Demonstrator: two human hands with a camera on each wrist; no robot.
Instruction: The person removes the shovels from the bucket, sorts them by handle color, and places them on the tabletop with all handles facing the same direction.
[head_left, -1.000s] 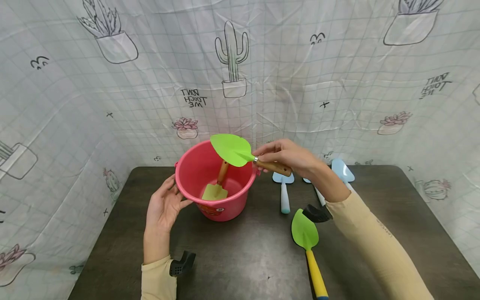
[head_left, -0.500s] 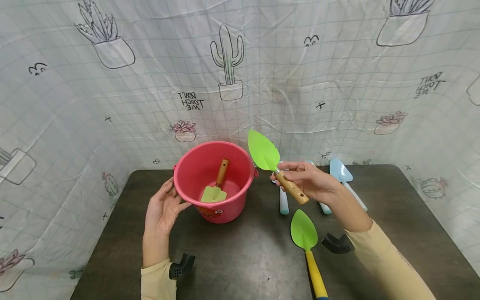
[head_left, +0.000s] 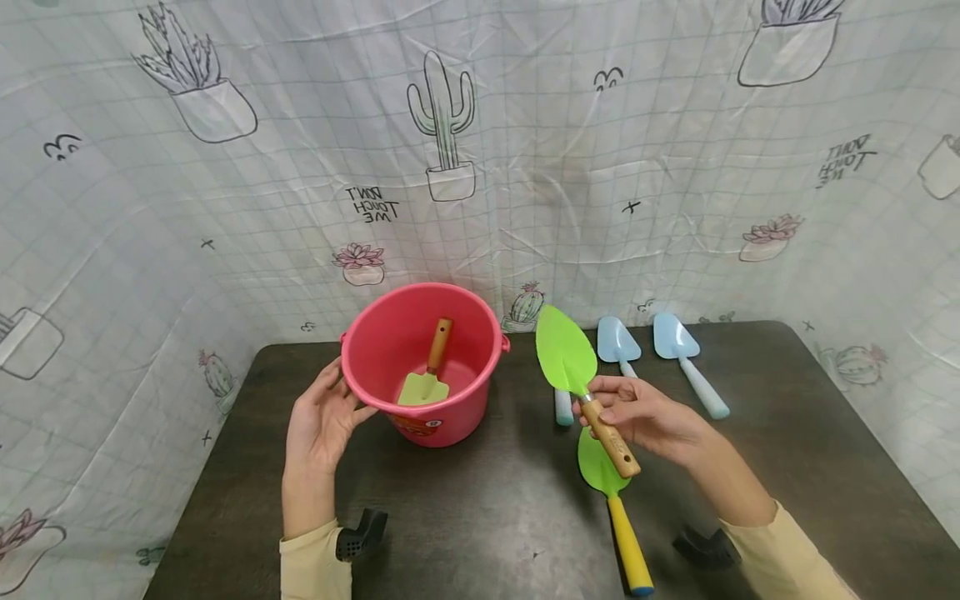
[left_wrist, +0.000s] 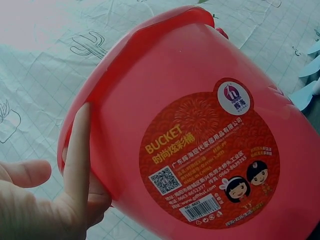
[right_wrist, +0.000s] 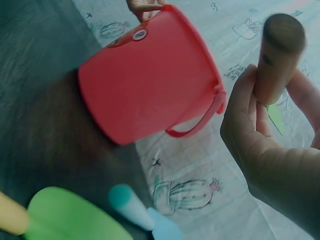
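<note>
green trowel (head_left: 567, 360), wooden handle: held off the tabletop (head_left: 487, 517) by the right hand (head_left: 645, 417), fingers curled round the handle, blade pointing up and away; long axis slants. red bucket (head_left: 420, 367) lies to its left, left hand (head_left: 322, 421) fingers relaxed against its side.

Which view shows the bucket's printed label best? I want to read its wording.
The left wrist view: the red bucket fills the frame and its label faces the camera, "BUCKET" legible, left hand against the wall. The head view shows only the label's top edge; the right wrist view shows just a small round sticker.
</note>
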